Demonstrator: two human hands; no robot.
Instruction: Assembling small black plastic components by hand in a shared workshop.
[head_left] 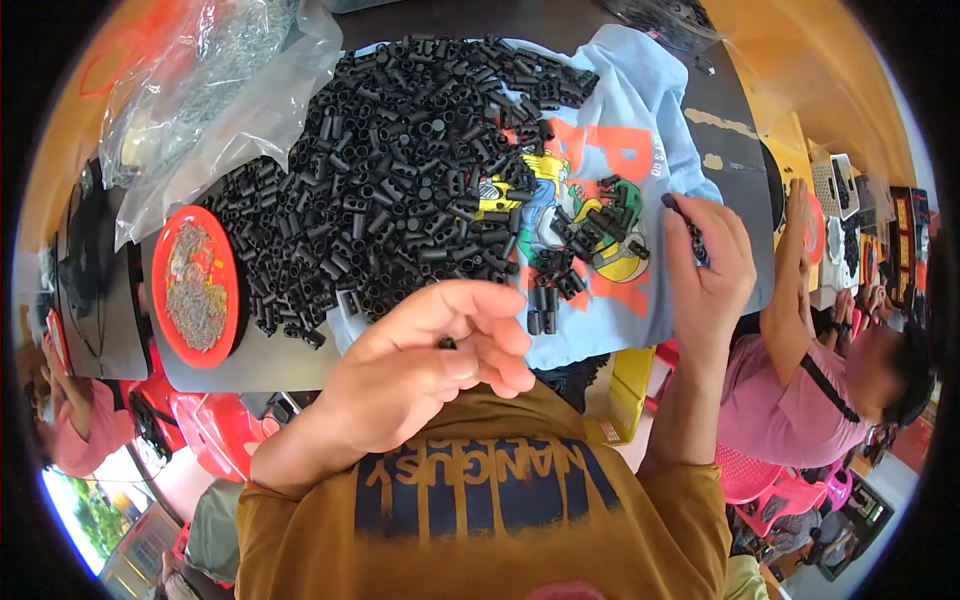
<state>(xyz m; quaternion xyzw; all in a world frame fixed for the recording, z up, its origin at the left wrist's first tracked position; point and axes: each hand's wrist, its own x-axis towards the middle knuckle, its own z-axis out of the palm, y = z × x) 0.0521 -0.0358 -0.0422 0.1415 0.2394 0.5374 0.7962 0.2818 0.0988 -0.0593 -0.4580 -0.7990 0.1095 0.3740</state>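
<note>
Head view: left hand [425, 365] is half curled, thumb near the fingers, with the end of a small black piece [447, 343] peeking out, can't tell its long axis. Right hand [712, 255] pinches a dark piece [670, 203] at its fingertips, seems tipped 10-to-4, plus more black bits [698, 243] tucked inside. Loose pair of tubes [541, 310] sits on the blue cloth [645, 85] at 2 o'clock from the left hand (the nearer one), 8 from the right, pointing 12-to-6. Big black pile [390, 180]'s around 12 from the left.

The parts [375, 200] are black, the cloth [655, 80] pale blue with a multicoloured cartoon print [546, 187], the plate [231, 310] red, the shirt [300, 550] brown and navy.
</note>
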